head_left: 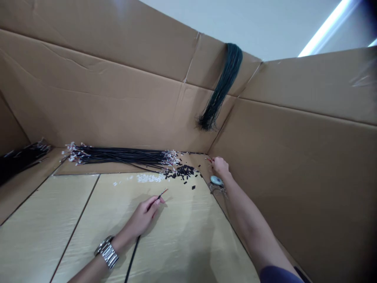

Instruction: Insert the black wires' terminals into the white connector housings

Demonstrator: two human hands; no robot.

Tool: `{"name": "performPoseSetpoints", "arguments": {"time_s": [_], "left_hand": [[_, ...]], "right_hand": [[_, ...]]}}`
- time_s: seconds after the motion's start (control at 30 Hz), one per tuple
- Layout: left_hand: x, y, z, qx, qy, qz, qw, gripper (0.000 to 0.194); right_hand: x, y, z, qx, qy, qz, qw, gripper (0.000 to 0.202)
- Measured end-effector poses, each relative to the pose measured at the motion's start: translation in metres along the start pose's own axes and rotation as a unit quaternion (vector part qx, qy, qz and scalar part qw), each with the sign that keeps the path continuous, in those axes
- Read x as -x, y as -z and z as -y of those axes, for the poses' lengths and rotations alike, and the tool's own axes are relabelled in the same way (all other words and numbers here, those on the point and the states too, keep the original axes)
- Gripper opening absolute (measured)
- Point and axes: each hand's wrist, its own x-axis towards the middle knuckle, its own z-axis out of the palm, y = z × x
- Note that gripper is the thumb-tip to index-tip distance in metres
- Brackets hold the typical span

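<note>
My left hand [146,214], with a metal wristwatch on its wrist, pinches a black cable [134,255] close to its end. Thin bare-looking wires with a reddish tint stick out past the fingertips, and the rest of the cable trails down out of view. Against the right cardboard wall, near the far corner, my right hand [220,166] is closed. Something small and reddish shows at its fingers; I cannot make out what it is. Just below that hand lies a pale blue rounded object [216,181]. Small black tube pieces [185,171] are piled left of the right hand.
A bundle of black cables [123,155] with white connectors lies along the back wall. Small white pieces [150,178] are scattered before it. More dark cables [25,157] lie at far left. Dark green wires [225,82] hang over the back cardboard wall [132,110]. Cardboard encloses the sides.
</note>
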Motion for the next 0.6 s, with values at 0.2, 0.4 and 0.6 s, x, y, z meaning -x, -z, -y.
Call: {"name": "performPoseSetpoints", "arguments": {"time_s": [0.2,0.4,0.6], "left_hand": [[-0.001,0.001,-0.001,-0.004,0.015,0.002,1.0,0.05],[0.001,0.001,-0.005,-0.009,0.025,0.001,1.0,0.048],[-0.001,0.002,0.0,-0.019,0.025,0.003,1.0,0.048]], "right_hand": [[-0.017,-0.017,-0.01,-0.027,0.018,0.018,0.999,0.031],[-0.013,-0.025,-0.025,-0.059,0.059,0.065,0.994,0.027],[0.0,-0.024,-0.014,-0.095,0.11,0.082,0.986,0.028]]}}
